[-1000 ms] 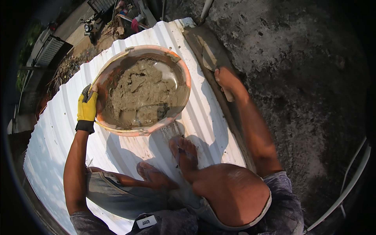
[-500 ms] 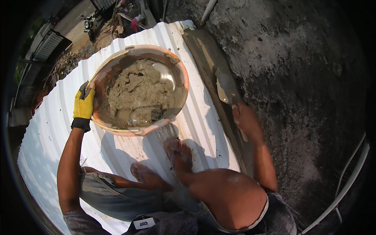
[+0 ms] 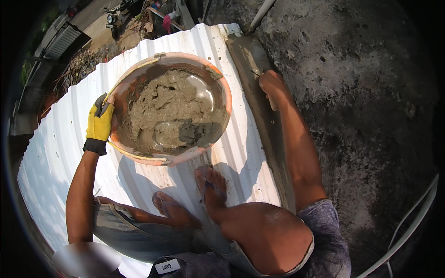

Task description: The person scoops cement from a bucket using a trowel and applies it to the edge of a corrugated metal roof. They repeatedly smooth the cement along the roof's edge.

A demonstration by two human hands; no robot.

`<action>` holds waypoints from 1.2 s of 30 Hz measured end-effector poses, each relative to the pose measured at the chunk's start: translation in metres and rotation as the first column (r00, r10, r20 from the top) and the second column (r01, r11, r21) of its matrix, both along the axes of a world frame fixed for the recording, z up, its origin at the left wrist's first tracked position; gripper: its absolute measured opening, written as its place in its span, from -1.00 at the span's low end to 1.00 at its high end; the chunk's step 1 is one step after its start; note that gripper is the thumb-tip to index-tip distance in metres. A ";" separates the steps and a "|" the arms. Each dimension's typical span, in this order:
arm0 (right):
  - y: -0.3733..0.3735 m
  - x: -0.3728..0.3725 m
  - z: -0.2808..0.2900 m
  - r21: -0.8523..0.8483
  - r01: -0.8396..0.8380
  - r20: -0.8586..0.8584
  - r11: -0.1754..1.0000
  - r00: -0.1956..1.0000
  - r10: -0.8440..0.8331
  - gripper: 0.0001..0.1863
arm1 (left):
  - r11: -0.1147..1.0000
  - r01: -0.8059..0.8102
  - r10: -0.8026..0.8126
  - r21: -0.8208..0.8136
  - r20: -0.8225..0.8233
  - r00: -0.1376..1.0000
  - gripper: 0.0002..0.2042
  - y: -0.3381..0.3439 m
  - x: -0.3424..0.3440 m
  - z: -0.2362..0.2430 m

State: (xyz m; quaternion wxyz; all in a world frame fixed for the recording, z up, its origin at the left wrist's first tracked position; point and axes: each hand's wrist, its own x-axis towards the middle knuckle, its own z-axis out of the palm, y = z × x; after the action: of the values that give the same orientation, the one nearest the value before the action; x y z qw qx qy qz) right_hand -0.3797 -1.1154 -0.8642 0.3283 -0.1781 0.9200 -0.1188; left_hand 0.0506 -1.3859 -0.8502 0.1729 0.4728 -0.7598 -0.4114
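Observation:
My left hand (image 3: 99, 121), in a yellow and dark glove, is closed on the rim of an orange basin (image 3: 226, 106) of wet grey mortar (image 3: 164, 99) on white corrugated sheeting (image 3: 60, 139). My bare right hand (image 3: 273, 85) is closed round the handle of a trowel (image 3: 257, 60), whose blade lies on a long band of wet mortar (image 3: 278, 153) along the sheeting's right edge. The blade is partly behind my fingers and coated in mortar.
Rough dark concrete (image 3: 361, 116) lies to the right, with pale pipes (image 3: 417, 213) at lower right and another pipe (image 3: 259, 16) at the top. My sandaled feet (image 3: 211, 185) stand below the basin. A motorbike (image 3: 113, 21), debris and a metal gate (image 3: 60, 48) are beyond the sheeting.
Since half a second ago my right hand and trowel have moved up along the mortar band, toward the far end, after moving down earlier. My left hand stays on the basin rim.

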 end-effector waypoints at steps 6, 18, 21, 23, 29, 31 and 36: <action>0.012 0.007 -0.007 0.115 -0.090 0.003 0.989 0.996 0.090 -0.73 | 1.000 0.007 -0.006 -0.010 0.023 1.000 -0.60 -0.003 0.006 -0.001; 0.140 0.073 -0.001 0.193 0.003 0.003 0.981 1.000 -0.003 -0.62 | 0.975 0.128 -0.110 -0.180 0.108 0.988 -0.62 -0.029 0.024 -0.020; 0.202 0.116 0.025 0.250 0.027 -0.042 0.968 0.999 -0.017 -0.63 | 0.982 0.107 -0.094 -0.153 0.091 0.991 -0.62 -0.024 0.016 -0.015; 0.238 0.147 0.048 0.282 0.064 -0.069 0.957 0.997 -0.046 -0.64 | 0.988 0.081 -0.075 -0.131 0.045 0.996 -0.61 -0.022 0.012 -0.016; 0.212 0.151 0.067 0.132 -0.055 -0.285 0.990 0.954 0.091 -0.65 | 0.997 0.037 -0.035 -0.062 0.025 0.999 -0.56 -0.008 -0.005 -0.010; 0.137 0.124 0.040 0.067 -0.114 -0.264 0.991 0.956 0.128 -0.65 | 0.999 -0.038 0.038 0.004 0.013 0.999 -0.57 -0.006 0.019 -0.008; 0.019 0.038 -0.001 0.113 -0.081 -0.172 0.990 0.980 0.100 -0.69 | 0.999 -0.013 0.013 -0.034 0.001 1.000 -0.57 -0.001 -0.003 0.000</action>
State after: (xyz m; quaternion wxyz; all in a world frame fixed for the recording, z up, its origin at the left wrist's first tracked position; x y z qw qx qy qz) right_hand -0.3421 -1.0961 -0.8656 0.2590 -0.2122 0.9415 -0.0384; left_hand 0.0471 -1.3872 -0.8505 0.1829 0.4751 -0.7636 -0.3970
